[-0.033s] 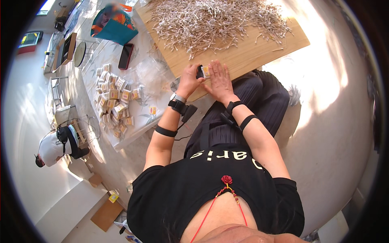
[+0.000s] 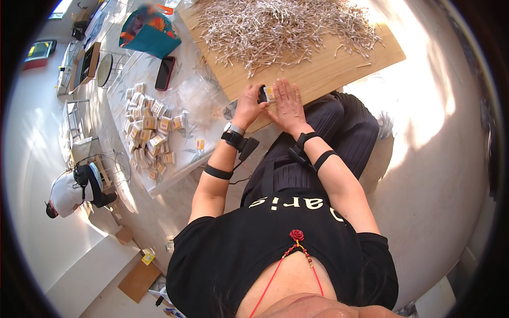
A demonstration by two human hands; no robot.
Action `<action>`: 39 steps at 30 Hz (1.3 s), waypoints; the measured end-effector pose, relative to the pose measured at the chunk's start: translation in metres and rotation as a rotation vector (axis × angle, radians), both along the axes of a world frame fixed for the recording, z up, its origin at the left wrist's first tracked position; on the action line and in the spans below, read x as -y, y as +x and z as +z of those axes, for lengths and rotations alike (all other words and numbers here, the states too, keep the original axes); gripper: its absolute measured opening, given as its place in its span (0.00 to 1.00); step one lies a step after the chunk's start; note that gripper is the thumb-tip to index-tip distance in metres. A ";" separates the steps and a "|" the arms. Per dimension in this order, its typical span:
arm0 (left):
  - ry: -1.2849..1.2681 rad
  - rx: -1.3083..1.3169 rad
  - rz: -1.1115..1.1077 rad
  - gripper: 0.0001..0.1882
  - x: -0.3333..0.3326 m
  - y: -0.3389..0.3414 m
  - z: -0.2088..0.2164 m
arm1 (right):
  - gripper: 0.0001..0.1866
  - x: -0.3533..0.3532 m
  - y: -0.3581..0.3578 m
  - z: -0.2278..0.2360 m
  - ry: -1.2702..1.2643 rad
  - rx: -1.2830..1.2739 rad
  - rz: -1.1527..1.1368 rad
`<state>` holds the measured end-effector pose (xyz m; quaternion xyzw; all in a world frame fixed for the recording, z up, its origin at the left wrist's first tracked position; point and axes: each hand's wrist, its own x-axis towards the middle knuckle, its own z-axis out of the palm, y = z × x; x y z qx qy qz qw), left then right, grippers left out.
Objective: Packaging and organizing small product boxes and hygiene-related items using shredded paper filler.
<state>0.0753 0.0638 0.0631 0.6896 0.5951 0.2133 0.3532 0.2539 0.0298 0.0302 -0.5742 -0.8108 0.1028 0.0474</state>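
Head view: near the frame's upper middle, the left hand [image 2: 247, 107] curls its fingers closed around a small box [image 2: 266, 94] at the near edge of a wooden board [image 2: 339, 66]. The right hand [image 2: 288, 106] lies flat and open, fingers extended, pressed beside the box. Keeping the box steady and level while that palm squares its contents looks wise. A heap of thin pale sticks [image 2: 281, 26] covers the board. Left of centre, 1 tabletop [image 2: 180, 153] carries many small boxes [image 2: 148, 130], a dark phone [image 2: 165, 73] and a teal bag [image 2: 148, 32]; pale floor surrounds.
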 end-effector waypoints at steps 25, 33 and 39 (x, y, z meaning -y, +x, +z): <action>0.223 -0.549 -0.072 0.51 0.044 0.025 -0.035 | 0.45 0.002 0.001 -0.009 0.038 -0.063 0.000; 0.196 -0.441 -0.069 0.55 0.044 0.028 -0.041 | 0.45 0.001 0.003 0.001 -0.017 0.064 0.054; 0.402 -0.275 0.145 0.40 0.054 0.023 -0.031 | 0.47 0.000 0.004 -0.009 0.036 0.040 0.047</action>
